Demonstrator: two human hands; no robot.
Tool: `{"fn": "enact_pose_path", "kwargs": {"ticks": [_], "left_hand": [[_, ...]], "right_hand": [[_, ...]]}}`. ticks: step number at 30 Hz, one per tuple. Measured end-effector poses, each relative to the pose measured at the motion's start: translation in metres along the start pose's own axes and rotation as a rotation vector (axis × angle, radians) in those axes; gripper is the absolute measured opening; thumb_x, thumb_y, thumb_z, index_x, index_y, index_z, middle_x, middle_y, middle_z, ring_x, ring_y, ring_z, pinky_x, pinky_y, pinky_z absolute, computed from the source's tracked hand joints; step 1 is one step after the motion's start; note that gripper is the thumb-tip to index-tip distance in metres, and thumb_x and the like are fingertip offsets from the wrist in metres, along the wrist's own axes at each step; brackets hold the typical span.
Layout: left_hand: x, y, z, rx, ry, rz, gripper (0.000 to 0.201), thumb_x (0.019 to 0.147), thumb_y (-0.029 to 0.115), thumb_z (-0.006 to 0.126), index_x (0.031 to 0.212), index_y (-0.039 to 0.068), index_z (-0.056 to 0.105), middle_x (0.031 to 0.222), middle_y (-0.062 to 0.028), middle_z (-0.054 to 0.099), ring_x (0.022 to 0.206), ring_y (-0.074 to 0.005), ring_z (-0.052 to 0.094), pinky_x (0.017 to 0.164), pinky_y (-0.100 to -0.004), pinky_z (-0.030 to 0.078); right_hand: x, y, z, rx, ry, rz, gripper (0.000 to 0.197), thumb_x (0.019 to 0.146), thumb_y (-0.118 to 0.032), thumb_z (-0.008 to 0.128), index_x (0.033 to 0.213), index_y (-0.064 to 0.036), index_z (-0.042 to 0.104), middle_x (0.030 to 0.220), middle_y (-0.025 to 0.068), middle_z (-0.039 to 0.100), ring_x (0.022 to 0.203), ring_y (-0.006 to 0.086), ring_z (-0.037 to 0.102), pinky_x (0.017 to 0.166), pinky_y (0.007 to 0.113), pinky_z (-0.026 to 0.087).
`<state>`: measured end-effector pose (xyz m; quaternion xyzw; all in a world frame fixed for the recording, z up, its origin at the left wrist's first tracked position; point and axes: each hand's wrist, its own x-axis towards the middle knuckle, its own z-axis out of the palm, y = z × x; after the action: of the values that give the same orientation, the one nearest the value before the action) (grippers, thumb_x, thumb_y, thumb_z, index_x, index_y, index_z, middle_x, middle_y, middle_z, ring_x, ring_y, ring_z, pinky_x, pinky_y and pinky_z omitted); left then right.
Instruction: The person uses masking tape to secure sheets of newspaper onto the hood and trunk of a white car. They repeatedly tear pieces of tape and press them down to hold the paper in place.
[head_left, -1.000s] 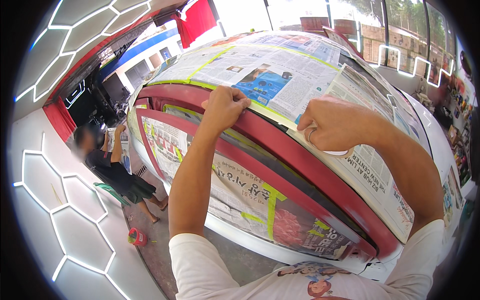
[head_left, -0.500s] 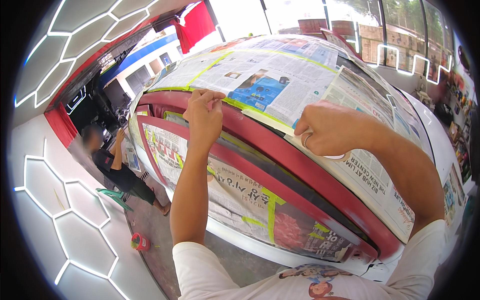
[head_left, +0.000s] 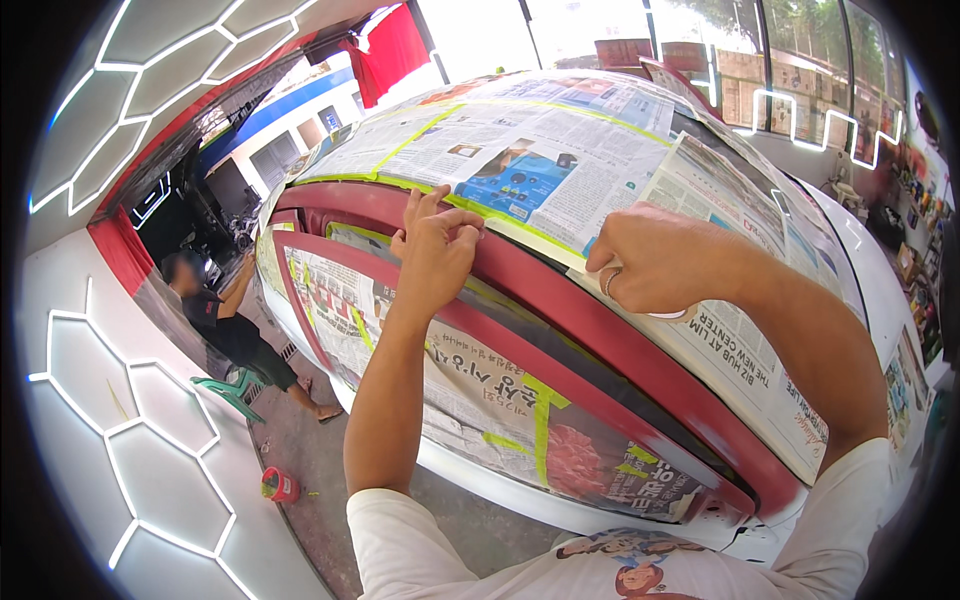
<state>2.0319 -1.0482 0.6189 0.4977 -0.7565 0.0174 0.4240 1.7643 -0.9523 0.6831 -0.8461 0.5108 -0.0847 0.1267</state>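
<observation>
A car's newspaper-covered roof (head_left: 400, 130) is edged with yellow-green masking tape (head_left: 530, 228) along its red door frame (head_left: 520, 285). My left hand (head_left: 438, 245) rests at that taped edge, fingers bent and partly apart, with the fingertips on the tape and nothing seen in its grasp. Further right, my right hand (head_left: 665, 262), with a ring on one finger, is closed over the paper at the end of the tape line. A pale, curved rim shows under its palm, apparently a roll of tape (head_left: 672, 315), mostly hidden by the hand.
More newspaper and tape cover the side windows (head_left: 480, 390) below my arms. At the left, another person (head_left: 230, 320) stands by the car near a green stool (head_left: 228, 395). A red bucket (head_left: 281, 485) stands on the floor beside a wall with lit hexagons (head_left: 165, 420).
My left hand has slid right and slightly down along the taped edge, its fingers spreading a little. The right hand is almost still. The other person has shifted slightly.
</observation>
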Motion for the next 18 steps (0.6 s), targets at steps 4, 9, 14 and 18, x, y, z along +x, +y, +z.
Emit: {"fn": "enact_pose_path", "kwargs": {"ticks": [4,9,14,18], "left_hand": [[0.002,-0.001,0.000,0.014,-0.005,0.012,0.024,0.089,0.017,0.059,0.098,0.012,0.081,0.157,-0.0163,0.046,0.156,-0.0420,0.022,0.113,-0.0772,0.011],[0.001,0.012,-0.003,0.081,-0.072,-0.029,0.027,0.091,0.019,0.055,0.099,0.012,0.080,0.160,-0.0164,0.043,0.157,-0.0417,0.020,0.112,-0.0791,0.009],[0.011,0.020,0.001,0.078,-0.146,-0.113,0.032,0.091,0.018,0.050,0.098,0.008,0.079,0.158,-0.0170,0.046,0.156,-0.0396,0.023,0.118,-0.0685,0.015],[0.029,-0.014,0.000,-0.183,-0.280,-0.072,0.037,0.091,0.016,0.045,0.095,-0.002,0.077,0.154,-0.0220,0.050,0.154,-0.0388,0.028,0.121,-0.0473,0.025]], "right_hand": [[0.000,-0.001,0.000,-0.008,-0.007,-0.004,0.044,0.074,-0.004,0.054,0.111,0.0109,0.073,0.108,0.0316,0.072,0.106,0.0403,0.071,0.095,0.040,0.055],[0.002,0.001,0.001,-0.001,-0.016,0.002,0.044,0.074,-0.005,0.054,0.110,0.0103,0.073,0.108,0.0315,0.072,0.106,0.0404,0.071,0.095,0.041,0.055],[0.002,0.004,0.000,-0.009,-0.018,0.003,0.044,0.074,-0.005,0.055,0.111,0.0095,0.073,0.108,0.0309,0.072,0.106,0.0402,0.071,0.095,0.041,0.055],[0.002,0.000,-0.002,-0.017,-0.026,0.012,0.044,0.074,-0.006,0.056,0.112,0.0084,0.074,0.108,0.0303,0.072,0.106,0.0398,0.071,0.096,0.041,0.055]]}}
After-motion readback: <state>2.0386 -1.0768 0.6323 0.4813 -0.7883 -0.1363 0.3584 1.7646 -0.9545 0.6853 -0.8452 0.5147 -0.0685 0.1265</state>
